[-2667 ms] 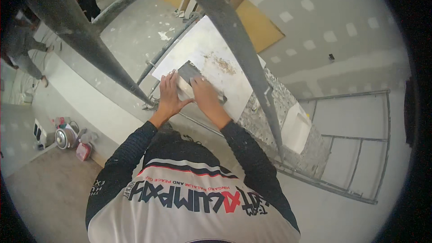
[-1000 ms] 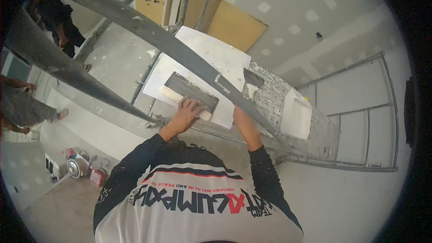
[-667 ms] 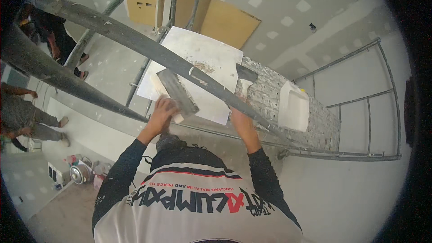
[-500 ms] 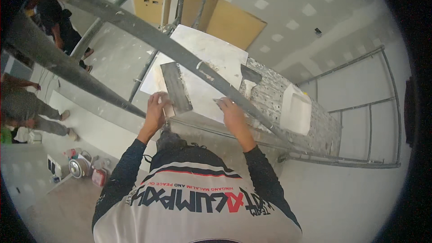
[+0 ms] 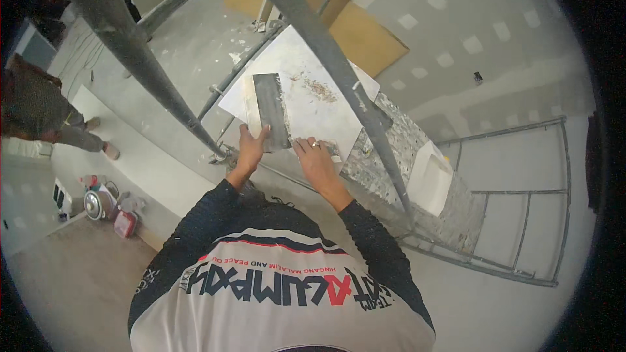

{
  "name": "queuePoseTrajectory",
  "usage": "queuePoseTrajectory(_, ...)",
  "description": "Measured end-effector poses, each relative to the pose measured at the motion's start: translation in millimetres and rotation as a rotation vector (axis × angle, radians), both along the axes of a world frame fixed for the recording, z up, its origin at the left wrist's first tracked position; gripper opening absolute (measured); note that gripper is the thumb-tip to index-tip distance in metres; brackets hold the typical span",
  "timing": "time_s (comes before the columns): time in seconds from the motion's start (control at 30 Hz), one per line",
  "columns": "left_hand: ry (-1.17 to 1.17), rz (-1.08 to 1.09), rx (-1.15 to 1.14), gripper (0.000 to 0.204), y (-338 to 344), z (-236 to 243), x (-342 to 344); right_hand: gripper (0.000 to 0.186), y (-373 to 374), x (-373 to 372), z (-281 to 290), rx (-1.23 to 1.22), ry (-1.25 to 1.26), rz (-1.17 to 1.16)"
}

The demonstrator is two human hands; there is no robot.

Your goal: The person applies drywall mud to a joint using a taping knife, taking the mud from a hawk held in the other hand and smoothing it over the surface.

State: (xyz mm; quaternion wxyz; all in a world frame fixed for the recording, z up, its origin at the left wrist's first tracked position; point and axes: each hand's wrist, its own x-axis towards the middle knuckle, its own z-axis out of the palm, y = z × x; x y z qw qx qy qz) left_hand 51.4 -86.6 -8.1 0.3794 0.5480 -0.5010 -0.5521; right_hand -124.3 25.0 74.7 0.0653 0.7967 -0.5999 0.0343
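A wide plastering knife [image 5: 270, 107], with a dark flat blade and a pale strip along its left edge, lies or is held over a white board [image 5: 313, 65]. Around the near end of that knife, my left hand [image 5: 248, 151] is closed, thumb toward the blade. My right hand [image 5: 317, 166] is beside the blade's near right corner, fingers bent together; whatever they pinch is too small to make out. Whitish residue runs along the blade's right edge. Brownish crumbs [image 5: 316, 88] are scattered on the board to its right.
Grey scaffold tubes [image 5: 313, 32] cross above the board. A white plastic jug [image 5: 430, 179] lies on the spattered plank [image 5: 391, 146] at right. On the lower floor at left are a person [image 5: 42, 104], a metal pot [image 5: 98, 203] and a red container [image 5: 125, 223].
My right hand has moved left, from apart over the board to the knife's near right corner. My left hand still holds the knife. The whole view has shifted.
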Motion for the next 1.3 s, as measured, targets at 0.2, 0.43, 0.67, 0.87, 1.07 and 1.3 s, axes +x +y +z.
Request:
queuePoseTrajectory(0.2, 0.026, 0.086, 0.023, 0.059, 23.2, 6.3, -0.6, 0.041, 1.5, -7.5, 6.6, 0.019, -0.046, -0.042)
queuePoseTrajectory(0.43, 0.19, 0.049, 0.04, 0.056, 17.8, -28.4, -4.5, 0.04, 12.6, -11.2, -10.1, 0.065, -0.107, 0.074)
queuePoseTrajectory(0.67, 0.271, 0.046, 0.239, 0.031, 17.0, -15.8, -5.3, 0.034, -4.5, 7.3, -5.9, 0.066, -0.013, 0.053)
queuePoseTrajectory(0.87, 0.204, 0.08, 0.124, 0.03, 20.1, 4.3, -4.4, 0.035, -17.8, 4.3, -1.8, 0.02, -0.071, 0.074)
queuePoseTrajectory(1.07, 0.212, 0.081, 0.153, 0.028, 20.1, -4.1, -7.5, 0.028, -49.1, 16.6, -3.9, -0.022, 0.031, 0.026)
queuePoseTrajectory(1.3, 0.117, 0.084, 0.103, 0.029, 20.2, 2.2, -10.2, 0.022, -30.3, -2.7, -11.0, -0.016, -0.011, 0.126)
